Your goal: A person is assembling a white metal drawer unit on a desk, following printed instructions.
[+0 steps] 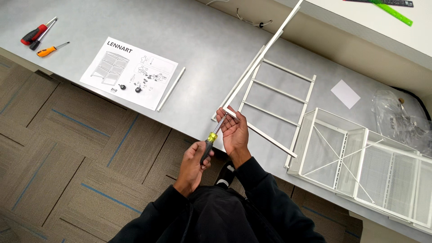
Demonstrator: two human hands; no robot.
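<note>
Two bare hands at work over the edge of a grey table [202, 40]. Left hand [194, 161] wrapped tight around the black and yellow handle of a screwdriver [211, 139], fingers curled shut on it. Screwdriver tip up against the corner of a white metal frame [261, 54], right by the right hand [234, 132]. Right hand pinching that frame corner, fingers bent around the thin rails. Frame leaning up and away across the table, lower end off the table edge. Beside it, flat on the table, a white ladder-like rack [279, 92]. Farther right, white mesh drawers [364, 162] and a clear plastic bag [398, 117]. Far left, an instruction sheet [128, 72], a loose white rod [171, 88], and spare screwdrivers [40, 38].
</note>
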